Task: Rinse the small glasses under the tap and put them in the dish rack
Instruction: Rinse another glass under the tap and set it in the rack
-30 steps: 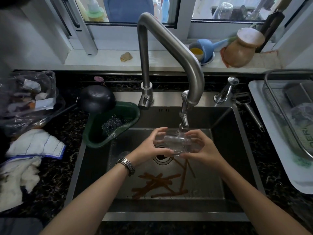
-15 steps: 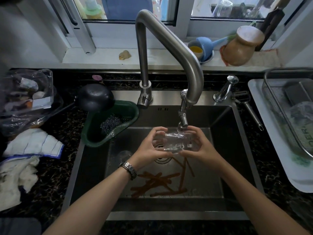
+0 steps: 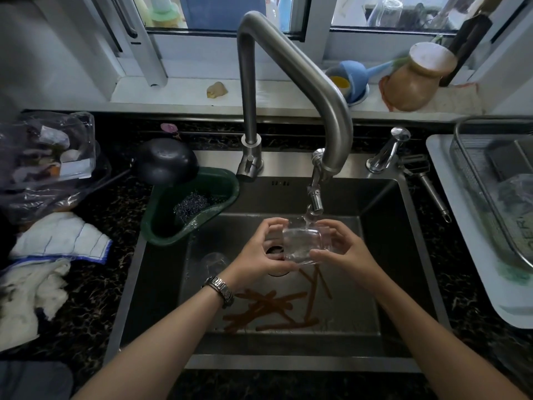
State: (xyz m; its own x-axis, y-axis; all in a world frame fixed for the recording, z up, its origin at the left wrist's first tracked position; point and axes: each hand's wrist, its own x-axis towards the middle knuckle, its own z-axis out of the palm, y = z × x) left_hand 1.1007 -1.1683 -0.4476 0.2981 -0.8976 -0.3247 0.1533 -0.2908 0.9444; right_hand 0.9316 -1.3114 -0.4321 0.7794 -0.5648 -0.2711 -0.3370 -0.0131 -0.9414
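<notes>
A small clear glass [image 3: 301,245] lies on its side under the running tap [image 3: 315,202], over the sink drain. My left hand [image 3: 261,255], with a metal watch on the wrist, curls round its left end. My right hand [image 3: 343,249] grips its right end. Water falls onto the glass from the tap nozzle. A second small glass [image 3: 215,262] stands on the sink floor at the left. The wire dish rack [image 3: 473,180] sits on a white tray [image 3: 461,226] at the right of the sink.
Brown sticks [image 3: 274,310] lie on the sink floor [image 3: 346,298]. A green corner strainer [image 3: 190,206] with a steel scourer hangs at the sink's left rear. A black ladle [image 3: 167,161], cloths [image 3: 57,241] and a plastic bag [image 3: 49,163] crowd the left counter. A peeler [image 3: 424,180] lies near the rack.
The glass has turned in my hands under the water and shifted a little. Both hands stay at the same spot over the drain.
</notes>
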